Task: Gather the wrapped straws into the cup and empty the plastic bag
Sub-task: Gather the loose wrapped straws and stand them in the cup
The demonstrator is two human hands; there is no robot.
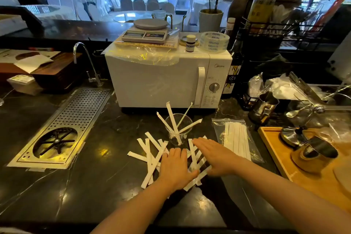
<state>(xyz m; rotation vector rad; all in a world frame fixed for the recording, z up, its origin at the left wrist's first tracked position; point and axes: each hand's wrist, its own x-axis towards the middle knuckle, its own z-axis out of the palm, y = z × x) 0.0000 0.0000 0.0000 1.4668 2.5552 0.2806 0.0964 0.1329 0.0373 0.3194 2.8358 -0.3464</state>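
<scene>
**Both hands flat on the straw pile**

Left hand (175, 169) and right hand (214, 156) lie spread, palms down, on loose wrapped straws (152, 157) on the table (85, 186). Cup (178, 129) just beyond the fingertips; plastic bag (236, 138) beside the right hand.

Cup (178, 129) before microwave (161, 80), loose straws (150, 156) before cup, plastic bag (235, 138) right of cup

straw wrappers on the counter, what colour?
Plain white paper wrapped straws, clearest in the head view against the dark marbled counter.
</scene>
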